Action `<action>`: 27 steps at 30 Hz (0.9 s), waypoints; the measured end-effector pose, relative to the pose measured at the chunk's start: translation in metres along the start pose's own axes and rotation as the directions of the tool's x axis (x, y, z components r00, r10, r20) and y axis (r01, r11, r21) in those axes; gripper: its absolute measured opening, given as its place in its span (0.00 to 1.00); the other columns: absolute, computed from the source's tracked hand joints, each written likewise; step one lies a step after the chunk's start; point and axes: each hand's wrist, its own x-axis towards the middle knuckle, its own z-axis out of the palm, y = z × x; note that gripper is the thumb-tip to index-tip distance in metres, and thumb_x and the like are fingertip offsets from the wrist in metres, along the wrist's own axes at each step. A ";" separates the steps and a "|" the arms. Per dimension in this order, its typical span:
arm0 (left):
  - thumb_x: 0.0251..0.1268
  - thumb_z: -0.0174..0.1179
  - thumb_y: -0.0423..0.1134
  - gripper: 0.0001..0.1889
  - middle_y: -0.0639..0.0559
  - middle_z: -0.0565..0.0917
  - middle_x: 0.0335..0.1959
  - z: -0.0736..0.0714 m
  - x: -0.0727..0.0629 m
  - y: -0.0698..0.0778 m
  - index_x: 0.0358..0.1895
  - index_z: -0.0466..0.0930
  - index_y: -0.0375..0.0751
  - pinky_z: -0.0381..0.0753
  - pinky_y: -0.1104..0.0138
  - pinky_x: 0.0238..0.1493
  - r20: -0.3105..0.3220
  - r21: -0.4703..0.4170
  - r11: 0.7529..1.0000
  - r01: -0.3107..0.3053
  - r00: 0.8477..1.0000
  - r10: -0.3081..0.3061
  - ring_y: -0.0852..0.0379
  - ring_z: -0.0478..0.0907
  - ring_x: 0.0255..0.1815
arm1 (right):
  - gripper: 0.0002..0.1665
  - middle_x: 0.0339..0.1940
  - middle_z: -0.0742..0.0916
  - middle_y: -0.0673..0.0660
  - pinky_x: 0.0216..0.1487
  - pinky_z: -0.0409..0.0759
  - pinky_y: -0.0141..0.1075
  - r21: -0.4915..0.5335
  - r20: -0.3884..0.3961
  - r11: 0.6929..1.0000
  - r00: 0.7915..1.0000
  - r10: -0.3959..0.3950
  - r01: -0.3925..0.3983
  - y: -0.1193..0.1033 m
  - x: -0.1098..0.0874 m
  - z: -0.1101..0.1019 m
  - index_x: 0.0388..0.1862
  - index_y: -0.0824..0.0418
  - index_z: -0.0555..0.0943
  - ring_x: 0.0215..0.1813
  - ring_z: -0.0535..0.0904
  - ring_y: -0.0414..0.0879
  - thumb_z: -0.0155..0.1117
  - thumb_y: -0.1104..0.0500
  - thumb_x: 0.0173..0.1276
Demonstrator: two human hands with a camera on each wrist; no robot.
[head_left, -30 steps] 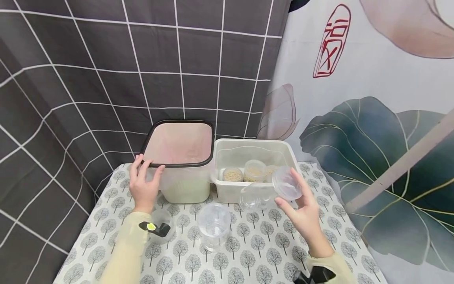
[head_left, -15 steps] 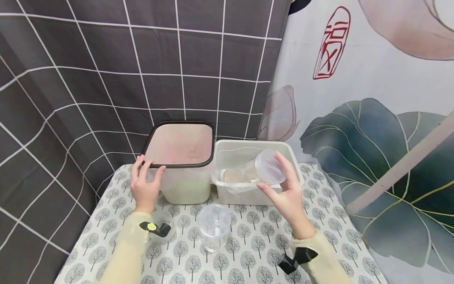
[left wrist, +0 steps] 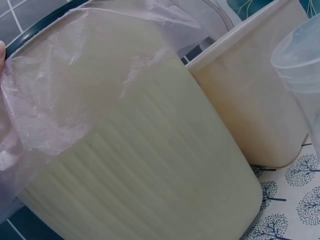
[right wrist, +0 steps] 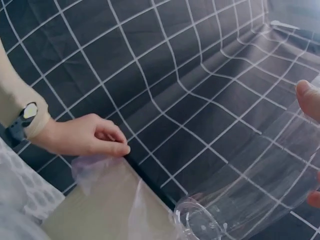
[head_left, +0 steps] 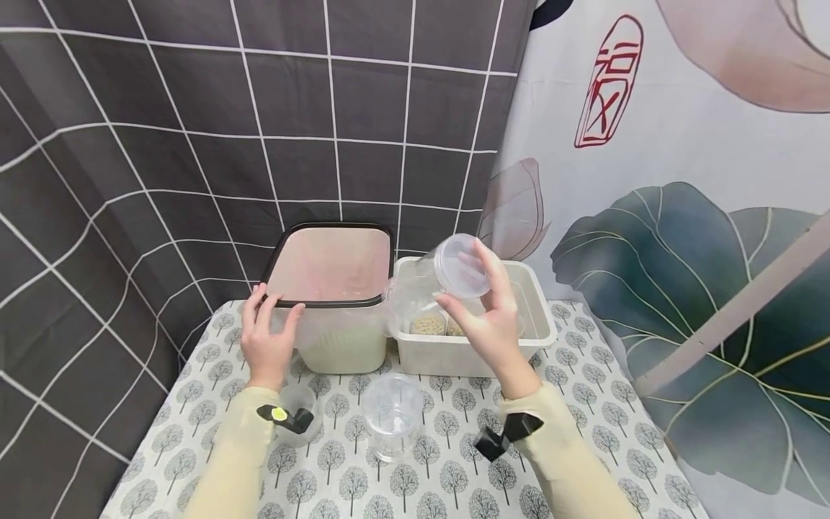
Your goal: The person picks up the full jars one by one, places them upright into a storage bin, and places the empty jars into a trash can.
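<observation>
Left hand [head_left: 267, 346] is at the near left corner of the bin [head_left: 344, 349], fingers curled over its rim, thumb opposed, pinching rim and plastic liner [left wrist: 55, 120]. Right hand [head_left: 493, 324] is raised above the white tub [head_left: 480, 358], thumb and fingers gripping the cloudy end of a clear jar [head_left: 413, 287]. Jar is tilted, far end lower, by the bin's right edge; contact cannot be determined.

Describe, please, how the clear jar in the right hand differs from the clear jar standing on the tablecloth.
The held jar is tilted, while the standing jar is upright. The right hand grips the held jar in the air, whereas the standing jar rests untouched on the tree-print tablecloth. Both are see-through and round.
</observation>
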 end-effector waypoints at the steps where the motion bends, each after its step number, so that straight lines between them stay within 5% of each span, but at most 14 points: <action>1: 0.51 0.70 0.45 0.21 0.39 0.74 0.56 0.000 0.001 0.000 0.43 0.80 0.32 0.65 0.63 0.64 0.002 0.003 1.000 -0.003 1.000 0.003 0.45 0.68 0.62 | 0.45 0.59 0.71 0.71 0.53 0.75 0.49 0.004 0.002 1.000 1.000 0.002 -0.002 0.001 0.004 0.003 0.64 0.77 0.60 0.58 0.69 0.64 0.72 0.62 0.53; 9: 0.50 0.70 0.45 0.21 0.39 0.74 0.56 -0.003 0.003 -0.002 0.42 0.81 0.33 0.66 0.64 0.63 0.013 0.014 1.000 -0.012 1.000 0.012 0.48 0.68 0.63 | 0.46 0.60 0.69 0.68 0.55 0.76 0.41 0.018 0.005 1.000 1.000 0.020 -0.021 0.002 0.025 0.025 0.64 0.77 0.61 0.59 0.70 0.57 0.69 0.81 0.44; 27: 0.50 0.70 0.47 0.21 0.40 0.75 0.55 -0.004 0.001 0.002 0.41 0.81 0.34 0.66 0.64 0.63 0.010 0.009 1.000 -0.007 1.000 0.007 0.46 0.69 0.62 | 0.43 0.57 0.72 0.70 0.51 0.79 0.40 -0.063 0.027 0.998 1.000 0.009 -0.007 0.015 0.032 0.063 0.61 0.74 0.66 0.56 0.71 0.54 0.74 0.73 0.45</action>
